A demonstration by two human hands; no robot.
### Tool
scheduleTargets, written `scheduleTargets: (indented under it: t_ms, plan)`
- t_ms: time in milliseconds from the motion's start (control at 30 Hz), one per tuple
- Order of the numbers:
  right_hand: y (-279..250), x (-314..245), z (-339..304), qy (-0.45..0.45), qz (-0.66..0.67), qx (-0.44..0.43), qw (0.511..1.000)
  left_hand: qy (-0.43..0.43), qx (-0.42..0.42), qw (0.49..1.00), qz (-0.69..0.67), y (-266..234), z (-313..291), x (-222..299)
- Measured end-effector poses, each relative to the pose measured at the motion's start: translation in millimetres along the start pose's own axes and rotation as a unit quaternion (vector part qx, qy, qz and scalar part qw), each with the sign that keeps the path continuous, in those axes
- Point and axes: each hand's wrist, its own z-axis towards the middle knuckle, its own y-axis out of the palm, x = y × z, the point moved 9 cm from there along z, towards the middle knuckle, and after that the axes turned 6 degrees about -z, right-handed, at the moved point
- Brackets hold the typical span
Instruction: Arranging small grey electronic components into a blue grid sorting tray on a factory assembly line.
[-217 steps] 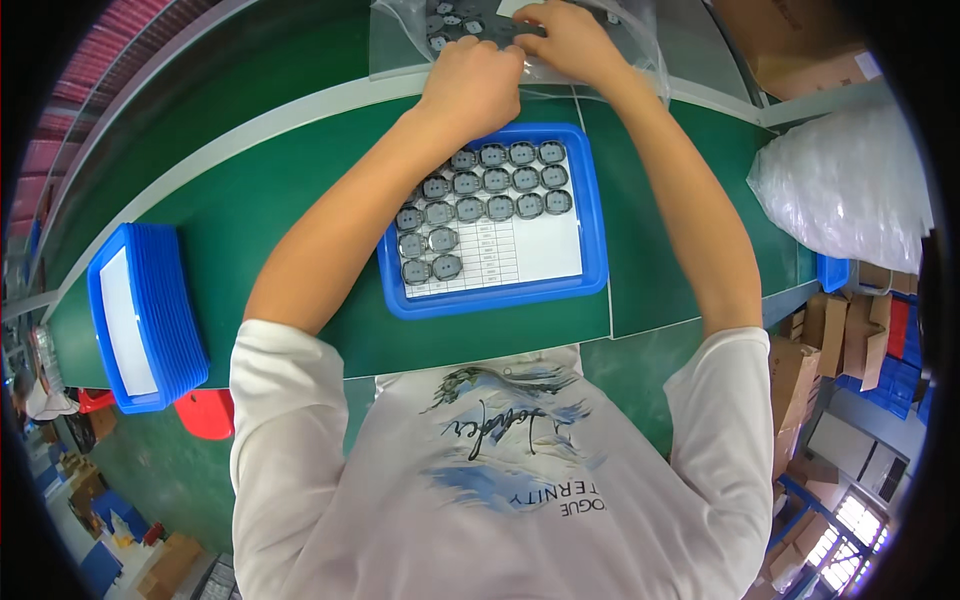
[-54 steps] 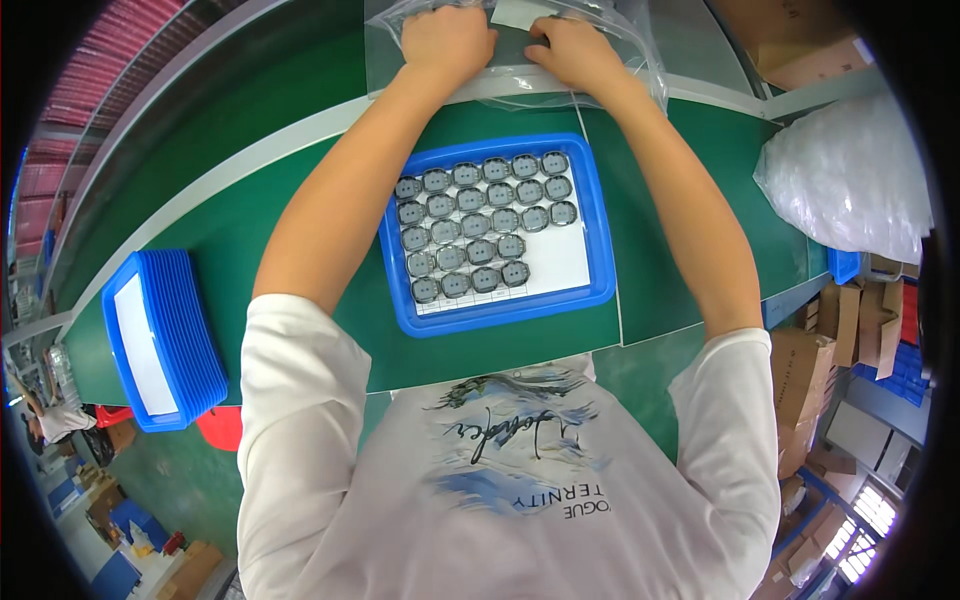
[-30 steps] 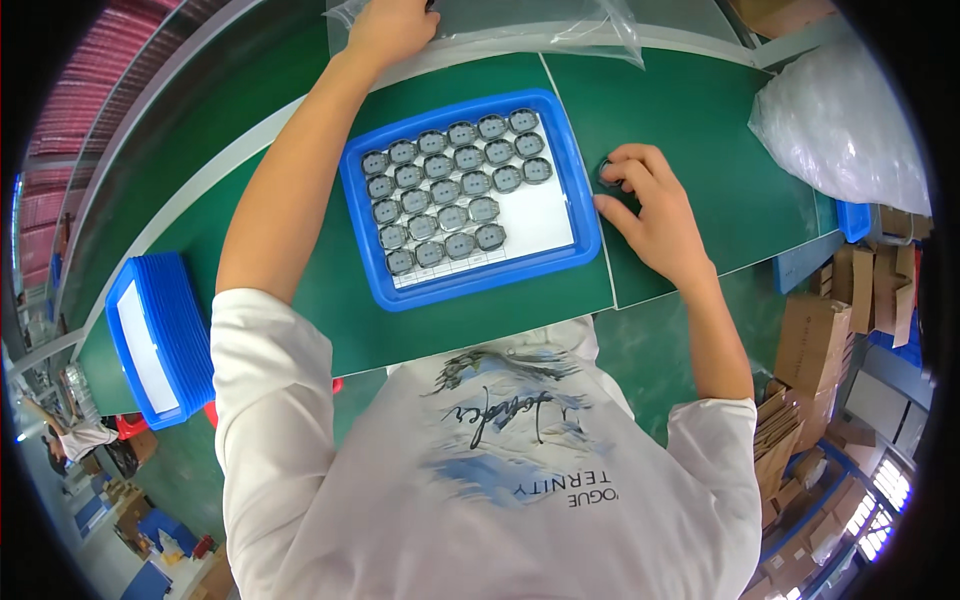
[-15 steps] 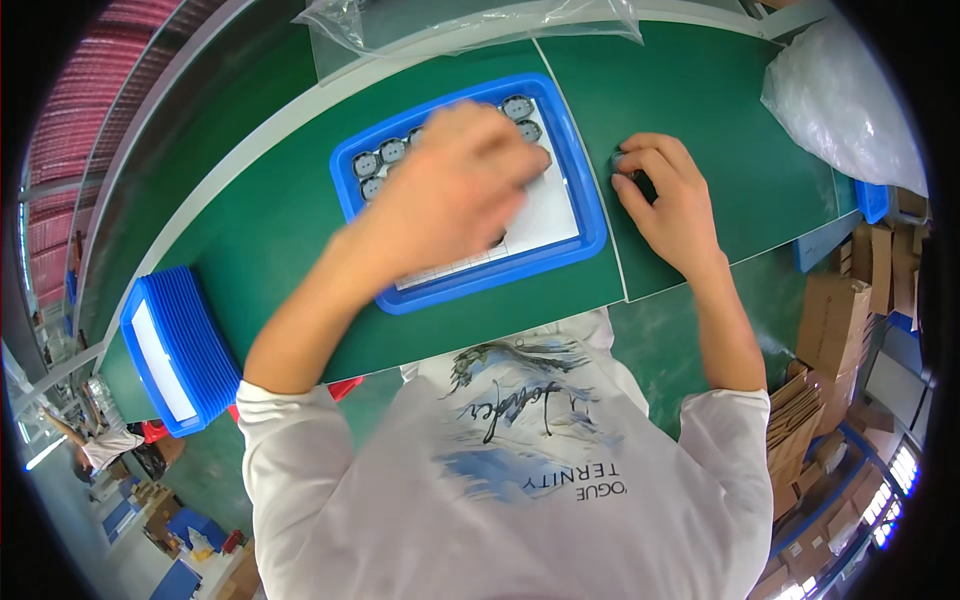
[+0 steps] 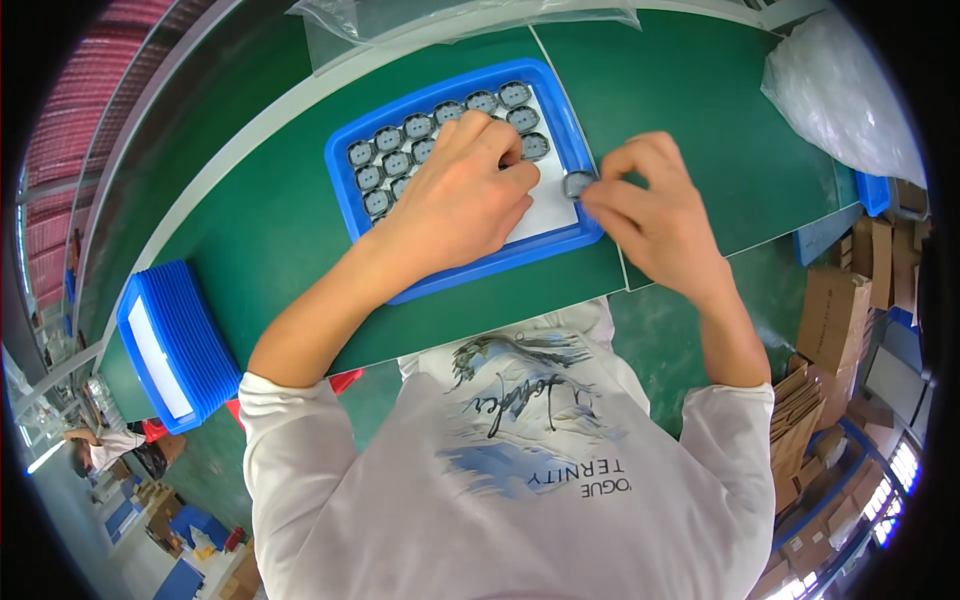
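The right hand (image 5: 650,215) pinches a small round grey metal part (image 5: 578,184) between its fingertips, just at the right rim of the shallow blue plastic tray (image 5: 440,275) on the green tabletop (image 5: 260,220). The left hand (image 5: 460,195) lies knuckles-up and loosely curled over rows of round grey parts (image 5: 400,150) in the tray; whether it grips one cannot be told

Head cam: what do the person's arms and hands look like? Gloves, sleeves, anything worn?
Both hands bare: no gloves, rings or watch visible on the left hand or right hand. Forearms are bare up to short white sleeves of a white T-shirt with a blue-grey brushstroke print on the chest.
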Motion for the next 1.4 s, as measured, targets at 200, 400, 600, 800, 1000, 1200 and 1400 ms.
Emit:
scheduleTargets:
  t_ms: [200, 400, 600, 800, 1000, 1200, 1400]
  plan:
    - [33.1, -13.7, 11.7, -0.08, -0.029, -0.073, 0.994, -0.019, 0.031, 0.999, -0.029, -1.8, -2.9, -4.8]
    - [41.0, -12.6, 19.6, -0.095, -0.045, -0.079, 0.991, 0.023, 0.049, 0.998, -0.022, -4.5, -4.4, -3.6]
    - [40.8, -9.3, 25.2, -0.105, -0.034, -0.072, 0.991, 0.004, 0.055, 0.998, -0.029, -3.3, -3.2, -10.6]
    - [41.9, -8.4, 28.7, -0.112, -0.017, -0.095, 0.989, -0.027, 0.096, 0.994, -0.044, -29.7, -14.9, -18.8]
    - [38.7, -2.8, 39.5, -0.083, 0.028, -0.127, 0.988, -0.086, 0.182, 0.979, 0.018, -86.4, -60.0, -33.5]
    - [43.7, 59.3, 150.9, -0.05, -0.031, -0.023, 0.998, -0.086, 0.165, 0.982, 0.04, -101.2, -16.6, -66.3]
    - [136.8, 180.5, 252.1, 0.104, -0.275, -0.038, 0.955, -0.215, 0.176, 0.926, 0.255, -106.3, 74.1, -230.1]
